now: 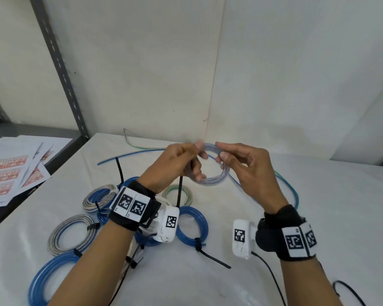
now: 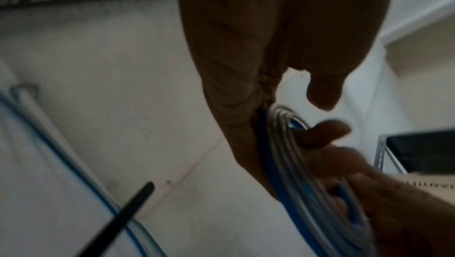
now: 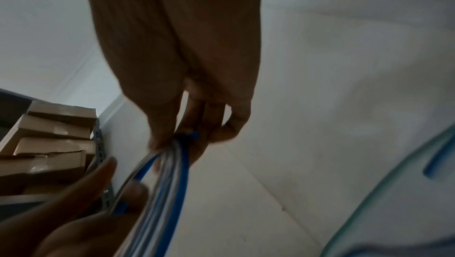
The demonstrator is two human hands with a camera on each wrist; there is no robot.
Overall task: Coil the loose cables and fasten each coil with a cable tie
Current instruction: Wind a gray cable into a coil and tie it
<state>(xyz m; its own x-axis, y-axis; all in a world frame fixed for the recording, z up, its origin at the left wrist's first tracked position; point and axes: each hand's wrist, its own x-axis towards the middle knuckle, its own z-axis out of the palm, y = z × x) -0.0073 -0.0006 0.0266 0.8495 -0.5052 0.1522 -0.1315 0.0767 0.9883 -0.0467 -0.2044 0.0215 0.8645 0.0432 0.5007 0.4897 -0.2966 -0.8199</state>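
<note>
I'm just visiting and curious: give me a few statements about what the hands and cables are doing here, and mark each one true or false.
1. Both hands hold one small coil of clear and blue cable up above the white table. True.
2. The left hand rests flat on the table. False: it is raised and grips the coil, as the right hand does.
3. Several finished coils already tied with black cable ties, such as the blue coil, lie on the table. True.
4. The held coil already has a black tie round it. False: none shows on it.
5. A loose blue cable lies uncoiled further back on the table. True.
</note>
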